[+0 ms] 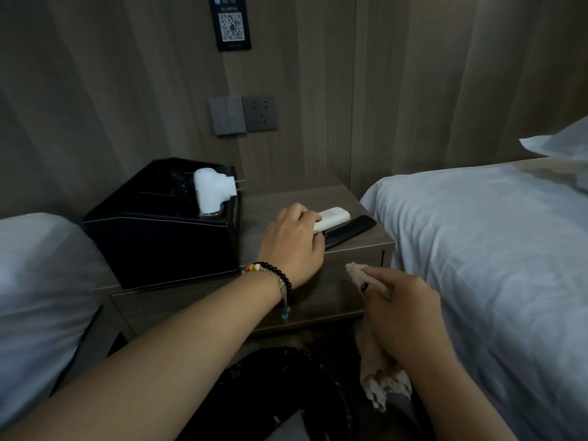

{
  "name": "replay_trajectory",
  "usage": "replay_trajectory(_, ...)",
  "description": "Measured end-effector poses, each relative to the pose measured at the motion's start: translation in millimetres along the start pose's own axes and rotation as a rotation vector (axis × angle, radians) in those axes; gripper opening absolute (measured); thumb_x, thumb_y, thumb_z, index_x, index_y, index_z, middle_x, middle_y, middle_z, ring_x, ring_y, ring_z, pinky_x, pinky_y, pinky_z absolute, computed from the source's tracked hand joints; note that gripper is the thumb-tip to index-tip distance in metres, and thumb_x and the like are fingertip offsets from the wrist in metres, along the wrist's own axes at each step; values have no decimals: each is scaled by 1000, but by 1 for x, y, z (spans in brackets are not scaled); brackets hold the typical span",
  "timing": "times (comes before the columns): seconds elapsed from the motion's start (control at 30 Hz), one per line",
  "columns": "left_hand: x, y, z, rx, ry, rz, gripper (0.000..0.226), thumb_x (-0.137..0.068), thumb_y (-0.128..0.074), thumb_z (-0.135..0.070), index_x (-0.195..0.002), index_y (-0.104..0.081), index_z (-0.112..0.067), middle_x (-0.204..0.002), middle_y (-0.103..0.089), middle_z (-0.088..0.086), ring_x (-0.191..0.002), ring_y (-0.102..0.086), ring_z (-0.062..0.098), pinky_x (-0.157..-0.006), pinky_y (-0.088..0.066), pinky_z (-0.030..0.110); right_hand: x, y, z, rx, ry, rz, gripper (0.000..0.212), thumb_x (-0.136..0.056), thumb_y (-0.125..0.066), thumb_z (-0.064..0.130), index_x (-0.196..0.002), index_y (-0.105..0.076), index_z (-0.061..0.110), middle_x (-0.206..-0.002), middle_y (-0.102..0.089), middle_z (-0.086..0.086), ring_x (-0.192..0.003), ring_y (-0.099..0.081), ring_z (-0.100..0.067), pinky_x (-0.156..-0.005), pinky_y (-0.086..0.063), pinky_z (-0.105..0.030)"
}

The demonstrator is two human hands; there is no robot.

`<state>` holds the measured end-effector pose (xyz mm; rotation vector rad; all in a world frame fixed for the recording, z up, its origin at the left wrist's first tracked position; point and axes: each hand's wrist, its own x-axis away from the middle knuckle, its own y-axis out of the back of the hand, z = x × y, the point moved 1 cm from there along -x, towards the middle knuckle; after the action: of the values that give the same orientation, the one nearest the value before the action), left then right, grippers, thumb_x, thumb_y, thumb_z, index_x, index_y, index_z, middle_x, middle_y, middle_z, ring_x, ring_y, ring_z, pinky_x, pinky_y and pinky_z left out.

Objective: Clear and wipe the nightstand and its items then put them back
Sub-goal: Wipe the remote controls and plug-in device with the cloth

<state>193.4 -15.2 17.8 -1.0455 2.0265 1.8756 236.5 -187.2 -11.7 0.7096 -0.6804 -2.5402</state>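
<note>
Two bare hands reach over a brown wooden bedside table (334,198) that stands between two beds with white sheets, one at the left (38,281) and one at the right (477,249). The left hand (291,245), with a beaded bracelet (276,276) on its wrist, curls its fingers around the near end of a slim white remote control (334,217) lying on the right part of the table top. Just beside it, on its right and touching it, lies a slim black remote control (350,230), close to the table's right edge. The right hand (397,300) hovers near the table's near right corner and grips a crumpled beige cloth (378,370), which hangs down below the hand. On the left part of the table sits a black leather-look organiser box (159,243) with open compartments; a white plug adapter (211,192) rests in its far right compartment. On the wood-panelled wall behind are a grey switch and socket panel (243,115) and, higher up, a dark sign with a QR code (230,23).
</note>
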Motion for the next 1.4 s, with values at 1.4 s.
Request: replay_trajectory(1.4, -22, 166, 130, 621, 337, -451, 36, -86, -70, -15, -120, -59, -10, -90, -62, -14, -76, -57, -7, -71, -46, 8, 13, -43, 12, -1, 39, 188, 33, -89, -56, 2, -109, -74, 21, -107, -73, 5, -97, -65, -10, -62, -33, 8)
